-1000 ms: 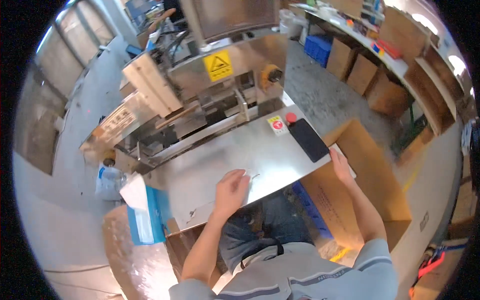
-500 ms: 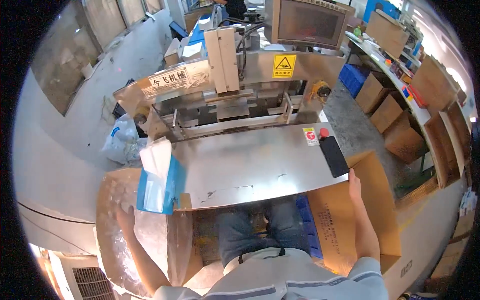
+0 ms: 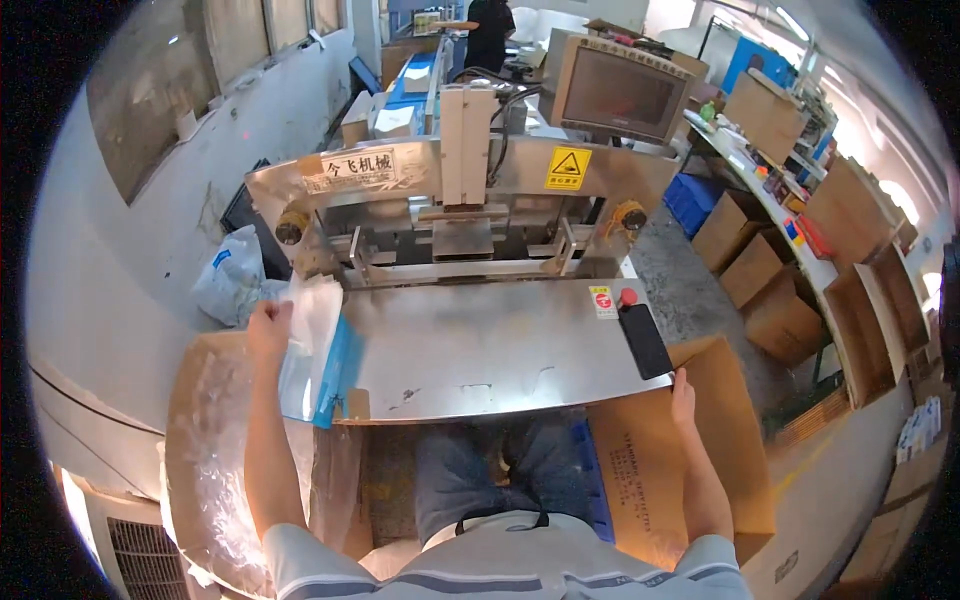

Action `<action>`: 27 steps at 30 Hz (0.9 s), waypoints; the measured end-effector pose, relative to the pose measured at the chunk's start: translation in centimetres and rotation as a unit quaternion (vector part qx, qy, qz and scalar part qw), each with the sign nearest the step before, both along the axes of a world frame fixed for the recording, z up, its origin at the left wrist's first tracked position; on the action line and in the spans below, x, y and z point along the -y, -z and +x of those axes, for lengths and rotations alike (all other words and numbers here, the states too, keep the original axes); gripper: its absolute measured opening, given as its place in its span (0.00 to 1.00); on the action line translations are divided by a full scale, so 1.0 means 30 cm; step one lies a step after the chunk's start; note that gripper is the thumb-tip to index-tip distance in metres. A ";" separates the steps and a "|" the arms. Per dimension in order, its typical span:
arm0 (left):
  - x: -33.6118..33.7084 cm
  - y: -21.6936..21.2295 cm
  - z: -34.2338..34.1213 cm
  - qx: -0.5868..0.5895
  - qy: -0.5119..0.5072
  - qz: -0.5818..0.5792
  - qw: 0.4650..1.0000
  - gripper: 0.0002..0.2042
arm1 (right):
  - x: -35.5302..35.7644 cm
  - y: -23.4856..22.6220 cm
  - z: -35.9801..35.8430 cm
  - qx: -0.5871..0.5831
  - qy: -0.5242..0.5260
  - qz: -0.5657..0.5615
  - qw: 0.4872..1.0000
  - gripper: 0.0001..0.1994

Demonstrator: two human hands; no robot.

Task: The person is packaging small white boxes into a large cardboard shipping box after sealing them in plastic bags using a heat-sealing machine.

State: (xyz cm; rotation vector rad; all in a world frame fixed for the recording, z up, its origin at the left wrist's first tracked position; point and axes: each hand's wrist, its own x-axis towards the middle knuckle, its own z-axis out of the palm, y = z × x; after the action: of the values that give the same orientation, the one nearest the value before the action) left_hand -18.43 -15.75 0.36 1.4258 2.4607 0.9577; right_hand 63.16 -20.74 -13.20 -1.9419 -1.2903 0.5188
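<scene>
My left hand [image 3: 268,332] is raised, its fingers curled closed beside a stack of thin whitish plastic sheets or bags [image 3: 312,315]. Whatever may be in those fingers is hidden. The stack leans in a blue holder [image 3: 342,365] on the left end of a steel worktop [image 3: 480,345]. At the worktop's right front corner, my right hand [image 3: 683,398] touches the edge, just beside a black phone-like slab [image 3: 646,342]. Its fingers are mostly hidden from this side. Behind the worktop stands a steel machine [image 3: 466,150] with an upright column and a metal plate beneath it.
An open carton lined with clear plastic [image 3: 215,450] stands below left. Another carton [image 3: 645,480] is below right. A red button [image 3: 628,297] sits near the slab. A screen [image 3: 622,92] rises at the back; cartons [image 3: 785,315] and a long bench [image 3: 740,160] line the right. Someone in black [image 3: 488,35] stands far off.
My left hand has risen out of the plastic-lined carton to the sheet stack, and its fingers have closed. My right hand stays at the worktop corner. The view has tilted up a little.
</scene>
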 end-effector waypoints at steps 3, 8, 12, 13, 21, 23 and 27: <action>0.016 0.038 -0.038 0.016 -0.008 0.123 0.992 0.18 | 0.005 -0.003 -0.025 -0.004 -0.009 0.008 1.000 0.37; 0.073 -0.006 0.032 -0.188 0.046 0.339 0.921 0.10 | -0.002 -0.069 -0.092 -0.056 0.031 0.051 0.997 0.32; 0.126 -0.157 0.276 -0.101 0.095 0.324 0.936 0.08 | -0.024 -0.091 -0.120 -0.019 0.112 0.289 0.950 0.18; 0.146 -0.172 0.327 -0.039 0.111 0.287 0.951 0.08 | -0.033 -0.132 -0.183 0.003 0.089 0.301 0.950 0.18; 0.286 -0.195 0.824 -0.059 0.393 0.199 0.896 0.14 | 0.115 -0.616 -0.902 0.030 -0.335 0.259 0.905 0.32; 0.331 -0.215 0.955 -0.039 0.439 0.146 0.886 0.09 | 0.127 -0.630 -0.969 0.019 -0.359 0.268 0.894 0.34; 0.382 -0.198 1.046 0.012 0.472 0.143 0.870 0.08 | 0.112 -0.540 -0.943 -0.023 -0.442 0.156 0.883 0.15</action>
State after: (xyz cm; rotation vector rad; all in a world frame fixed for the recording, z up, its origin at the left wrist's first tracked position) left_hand 12.95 -27.22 6.31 2.3068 1.2661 1.0520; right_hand 34.87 -24.11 3.01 -0.9869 -2.0607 0.7204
